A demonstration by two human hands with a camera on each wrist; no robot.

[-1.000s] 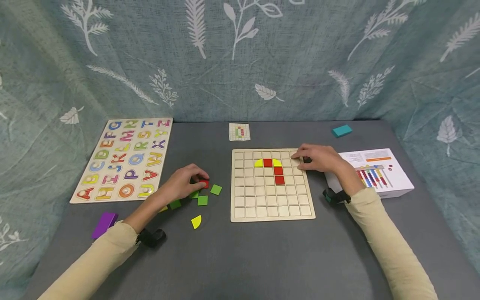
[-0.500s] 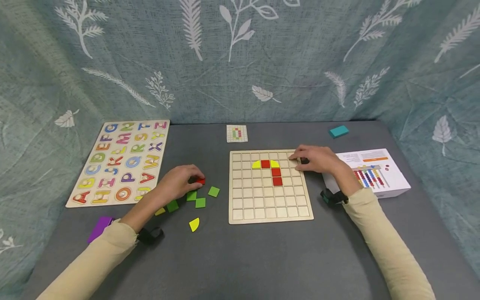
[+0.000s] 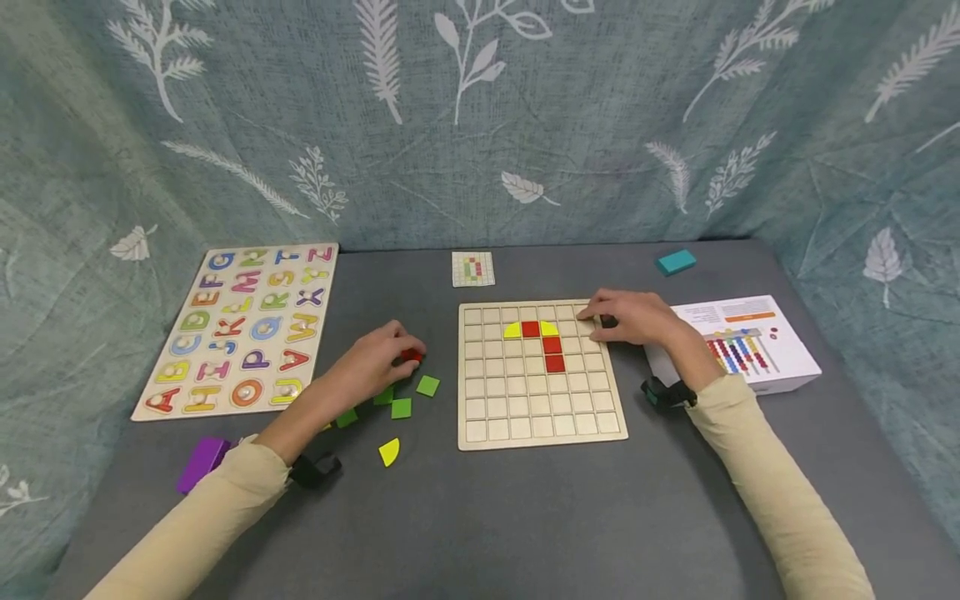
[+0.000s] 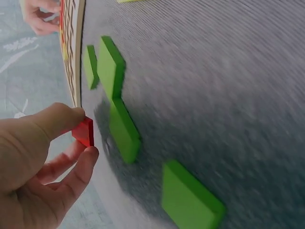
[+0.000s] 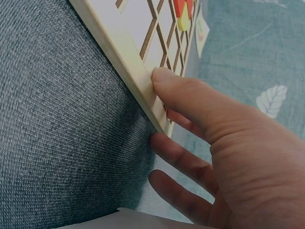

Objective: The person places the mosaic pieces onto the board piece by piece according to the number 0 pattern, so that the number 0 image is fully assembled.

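My left hand [image 3: 371, 362] pinches a small red square tile [image 4: 85, 131] between thumb and fingertips, held over several loose green square tiles [image 3: 401, 408]. A yellow quarter-circle tile [image 3: 389, 452] lies nearer the front. Right of these is the wooden grid board [image 3: 495, 410]. In its upper cells sit red tiles [image 3: 555, 363] in a bent line, with a yellow quarter-circle [image 3: 512, 331] at either side of the top red one. My right hand [image 3: 633, 317] rests at the board's upper right edge. In the right wrist view its thumb touches the board's face, the other fingers loosely bent beside the edge.
A pattern card [image 3: 473, 269] lies behind the board. Wooden alphabet puzzle [image 3: 225, 310] stands at the left, with a purple block [image 3: 202, 462] in front of it. On the right are a white box [image 3: 795, 358] with an abacus picture and a teal block [image 3: 677, 262].
My left hand has moved slightly right and away from me with the red tile. The right hand stays at the board's edge. The head view has shifted a little.
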